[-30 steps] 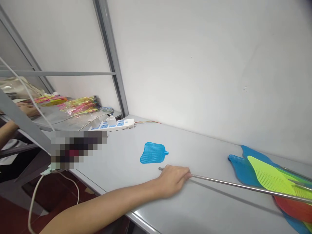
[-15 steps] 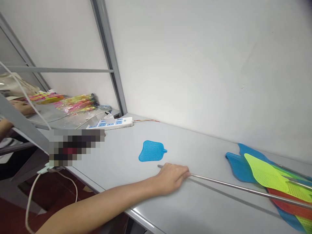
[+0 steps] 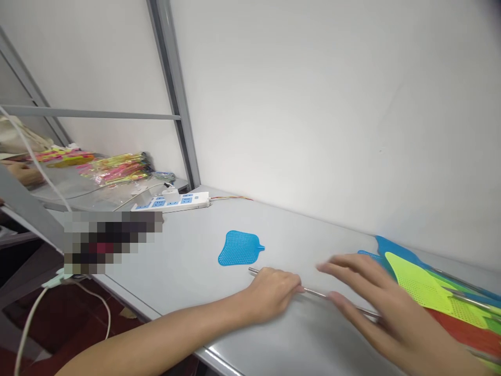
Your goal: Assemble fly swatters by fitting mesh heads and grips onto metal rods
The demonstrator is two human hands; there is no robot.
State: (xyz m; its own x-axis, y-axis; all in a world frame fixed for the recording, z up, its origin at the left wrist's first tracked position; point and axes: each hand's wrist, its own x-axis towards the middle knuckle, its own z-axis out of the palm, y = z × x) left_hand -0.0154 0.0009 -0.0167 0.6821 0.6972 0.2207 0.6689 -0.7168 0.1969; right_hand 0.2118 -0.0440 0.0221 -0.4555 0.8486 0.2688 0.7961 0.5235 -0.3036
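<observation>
My left hand (image 3: 274,293) lies on the grey table (image 3: 188,261), its fingers closed on the near end of a thin metal rod (image 3: 313,292). The rod runs right across the table. Just beyond the rod's tip lies a loose blue mesh swatter head (image 3: 239,248). My right hand (image 3: 376,308) hovers over the rod to the right, fingers spread and blurred by motion, holding nothing. Behind it a pile of swatter heads (image 3: 426,287), blue, yellow-green and red, lies with more metal rods.
A white and blue power strip (image 3: 174,201) with a cord lies at the table's back left. Bagged colourful items (image 3: 113,168) sit on a neighbouring surface beyond a grey metal frame (image 3: 172,94). Another person's hand (image 3: 19,172) shows at far left. A white wall backs the table.
My right hand has come into view from the right and reached over the rod. My left hand stays closed on the rod's end. The view has shifted slightly.
</observation>
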